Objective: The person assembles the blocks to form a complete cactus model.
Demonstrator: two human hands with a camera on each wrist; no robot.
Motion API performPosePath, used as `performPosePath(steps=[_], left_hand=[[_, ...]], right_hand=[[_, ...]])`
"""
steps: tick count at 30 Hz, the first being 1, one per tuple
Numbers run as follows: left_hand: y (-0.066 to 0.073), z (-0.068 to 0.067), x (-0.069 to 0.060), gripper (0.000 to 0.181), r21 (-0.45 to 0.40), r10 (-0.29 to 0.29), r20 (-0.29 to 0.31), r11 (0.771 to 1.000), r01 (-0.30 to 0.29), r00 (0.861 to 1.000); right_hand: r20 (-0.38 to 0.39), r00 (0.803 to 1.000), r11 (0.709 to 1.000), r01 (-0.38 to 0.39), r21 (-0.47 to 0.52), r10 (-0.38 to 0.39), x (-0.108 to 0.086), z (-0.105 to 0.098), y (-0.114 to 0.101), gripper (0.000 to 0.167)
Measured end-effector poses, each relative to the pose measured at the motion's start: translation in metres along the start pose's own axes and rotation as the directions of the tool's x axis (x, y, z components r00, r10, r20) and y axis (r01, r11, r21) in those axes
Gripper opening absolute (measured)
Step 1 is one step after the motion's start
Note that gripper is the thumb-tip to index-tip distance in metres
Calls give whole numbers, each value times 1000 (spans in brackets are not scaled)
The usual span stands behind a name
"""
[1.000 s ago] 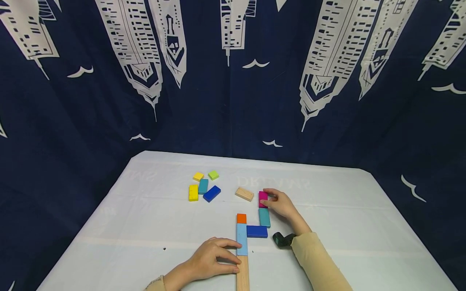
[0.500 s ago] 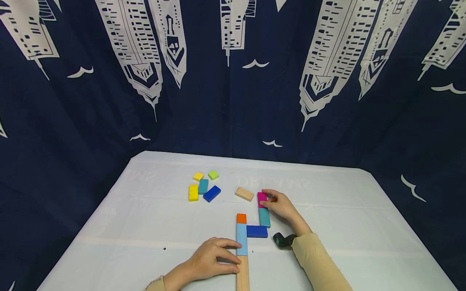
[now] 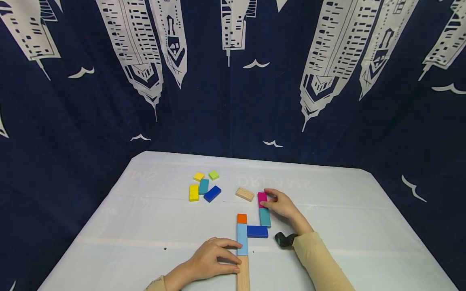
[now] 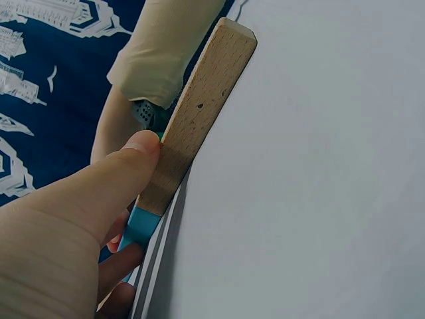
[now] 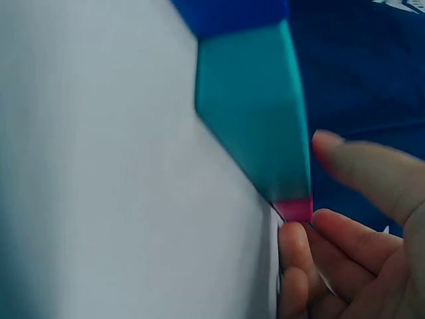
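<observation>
The left hand (image 3: pixel 212 259) rests its fingertips along the left side of a light blue block (image 3: pixel 242 239) and a long wooden block (image 3: pixel 243 273), which lie end to end with an orange block (image 3: pixel 242 218) at the far end. A blue block (image 3: pixel 257 231) runs sideways from the light blue one. At its right end a teal block (image 3: pixel 265 218) points away, and a magenta block (image 3: pixel 262 200) touches the teal one's far end. The right hand (image 3: pixel 283 206) has its thumb and fingers at the magenta block; in the right wrist view the thumb (image 5: pixel 329 143) stands off the teal block's side.
Farther back lie a loose wooden block (image 3: pixel 245 194), a second blue block (image 3: pixel 212 194), a second teal block (image 3: pixel 203 186), two yellow blocks (image 3: pixel 193 193) and a green block (image 3: pixel 213 175). A black wrist device (image 3: pixel 284 240) sits by the right sleeve. A dark patterned cloth (image 3: pixel 229 101) hangs behind the table (image 3: pixel 145 226).
The magenta block has shifted slightly left, so it lies more in line with the teal block. The right hand has stayed with it, and the left hand has not visibly moved.
</observation>
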State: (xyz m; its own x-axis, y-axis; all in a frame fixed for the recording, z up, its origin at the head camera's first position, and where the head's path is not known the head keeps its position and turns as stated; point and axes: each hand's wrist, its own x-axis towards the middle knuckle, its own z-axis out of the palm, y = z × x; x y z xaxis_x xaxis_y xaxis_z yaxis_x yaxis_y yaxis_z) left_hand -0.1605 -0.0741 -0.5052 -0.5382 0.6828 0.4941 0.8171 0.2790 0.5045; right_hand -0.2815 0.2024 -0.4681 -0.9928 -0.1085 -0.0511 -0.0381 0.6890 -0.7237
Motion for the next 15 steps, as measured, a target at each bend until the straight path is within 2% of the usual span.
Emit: performPosePath(steps=[5,10,15], left_hand=[[1,0,-1,20,-6,0,2,1000,0,1000],[2,-2,-1,20,0,-3,10,1000,3,1000],[2,-2,1,21,32,10,14,999,-10,1000]], right_hand=[[7,999,999,-44,-21,44,-5,-2,-6,57],[-35,996,996,-82,-26,81,-15,-2,-13,56],[-101,993,999,-52,1,52,-29,-2,-21,51]])
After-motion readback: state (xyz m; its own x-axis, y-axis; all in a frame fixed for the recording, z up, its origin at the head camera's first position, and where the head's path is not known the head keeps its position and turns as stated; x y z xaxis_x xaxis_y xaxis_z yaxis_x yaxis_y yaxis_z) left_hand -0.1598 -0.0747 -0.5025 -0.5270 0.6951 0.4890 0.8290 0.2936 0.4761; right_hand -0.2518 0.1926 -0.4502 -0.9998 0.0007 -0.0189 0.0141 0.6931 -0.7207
